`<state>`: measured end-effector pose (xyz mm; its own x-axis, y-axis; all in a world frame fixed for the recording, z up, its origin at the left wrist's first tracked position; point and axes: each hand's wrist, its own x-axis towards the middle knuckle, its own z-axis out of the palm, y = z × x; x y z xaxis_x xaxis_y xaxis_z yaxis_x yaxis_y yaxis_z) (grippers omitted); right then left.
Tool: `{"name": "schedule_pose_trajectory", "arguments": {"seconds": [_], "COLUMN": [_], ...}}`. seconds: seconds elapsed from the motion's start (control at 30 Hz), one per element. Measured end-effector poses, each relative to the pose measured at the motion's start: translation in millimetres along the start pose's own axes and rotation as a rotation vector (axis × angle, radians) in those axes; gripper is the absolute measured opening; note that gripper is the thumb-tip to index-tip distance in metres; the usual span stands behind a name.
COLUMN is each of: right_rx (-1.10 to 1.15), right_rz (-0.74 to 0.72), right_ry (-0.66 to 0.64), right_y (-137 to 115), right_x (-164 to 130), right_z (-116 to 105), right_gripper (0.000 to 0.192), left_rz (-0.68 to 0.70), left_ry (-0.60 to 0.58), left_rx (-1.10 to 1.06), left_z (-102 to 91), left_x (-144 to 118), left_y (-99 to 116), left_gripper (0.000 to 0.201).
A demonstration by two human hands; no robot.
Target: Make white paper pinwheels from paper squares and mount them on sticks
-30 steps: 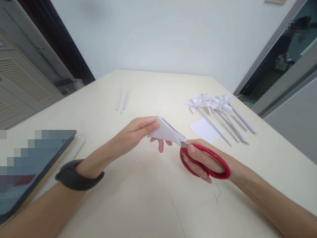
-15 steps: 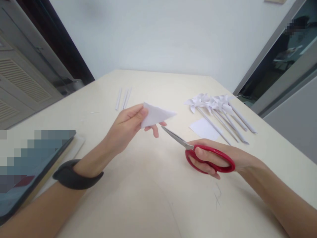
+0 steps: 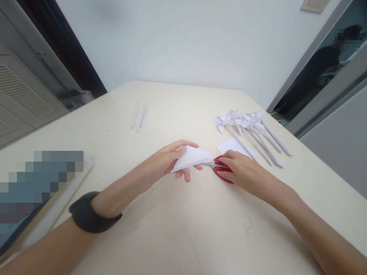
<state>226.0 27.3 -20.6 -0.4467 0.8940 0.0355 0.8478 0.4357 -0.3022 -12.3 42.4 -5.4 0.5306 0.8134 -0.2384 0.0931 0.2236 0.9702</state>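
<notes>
My left hand (image 3: 169, 162) grips a white folded paper triangle (image 3: 191, 157) between thumb and fingers, its narrow tip pointing right. Fingers of that hand show beneath the paper. My right hand (image 3: 243, 168) is closed on the red handles of a pair of scissors (image 3: 224, 169). The scissor blades reach left to the paper's tip and are mostly hidden under or behind it, so whether they cut into it I cannot tell. A black wristband (image 3: 93, 214) sits on my left wrist.
White paper pinwheels (image 3: 241, 121) on rolled paper sticks lie to the right, beside a flat paper sheet (image 3: 233, 147). Three paper tubes (image 3: 139, 116) lie farther back on the left. A tablet-like device (image 3: 43, 191) stands at the table's left. Another person (image 3: 321, 68) is beyond the right opening.
The paper triangle has come lower and to the right in my left hand. My right hand has turned over and brought the scissors up to the paper's tip.
</notes>
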Motion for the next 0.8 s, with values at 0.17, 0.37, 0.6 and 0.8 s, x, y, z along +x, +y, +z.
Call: {"name": "schedule_pose_trajectory", "arguments": {"seconds": [0.17,0.37,0.6,0.8], "right_rx": [-0.025,0.09,0.397,0.347], "right_rz": [0.036,-0.339,-0.218,-0.192], "right_ry": [0.188,0.185,0.145,0.152], "right_y": [-12.5,-28.2,-25.1,-30.9], "right_x": [1.1,-2.0,-1.5,-1.5], "right_z": [-7.7,-0.4,-1.4,-2.5], "right_gripper": [0.019,0.016,0.013,0.016], "left_rz": [-0.103,-0.1,-0.103,-0.066], "left_ry": [-0.042,-0.139,-0.157,-0.164], "left_rx": [0.014,0.11,0.192,0.263], "left_z": [5.4,13.6,12.0,4.9], "left_x": [-0.8,-4.1,-5.4,-1.0], "left_y": [1.3,1.2,4.8,-8.0], "left_gripper": [0.037,0.042,0.046,0.042]}}
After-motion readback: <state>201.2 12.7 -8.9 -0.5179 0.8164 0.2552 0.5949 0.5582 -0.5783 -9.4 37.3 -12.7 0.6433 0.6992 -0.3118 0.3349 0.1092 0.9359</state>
